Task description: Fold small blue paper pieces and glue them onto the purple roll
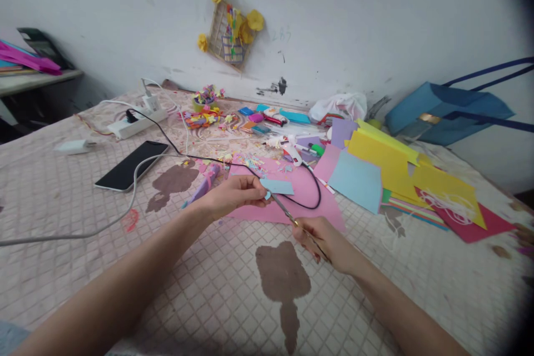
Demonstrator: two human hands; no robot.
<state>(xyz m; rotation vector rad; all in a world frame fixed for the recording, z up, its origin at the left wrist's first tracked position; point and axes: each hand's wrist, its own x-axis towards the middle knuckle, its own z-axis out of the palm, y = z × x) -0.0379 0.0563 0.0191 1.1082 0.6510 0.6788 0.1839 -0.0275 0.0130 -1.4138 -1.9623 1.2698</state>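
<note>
My left hand (246, 196) pinches a small light blue paper piece (267, 195) between thumb and fingers, over a pink sheet (250, 211). In my right hand (321, 238) is a pair of scissors (285, 211), its blades pointing up and left toward the small piece. Whether the blades touch the paper is too small to tell. Just behind the fingertips, a light blue strip (278, 186) lies on the pink sheet, with a black cord beside it.
A phone (132, 166) and a power strip (136, 124) are at the left, with cables across the table (200, 289). Behind my hands lie paper scraps (250, 162) and a glue gun (291, 152). Yellow sheets (379, 158) and a blue bag (442, 111) are at the right.
</note>
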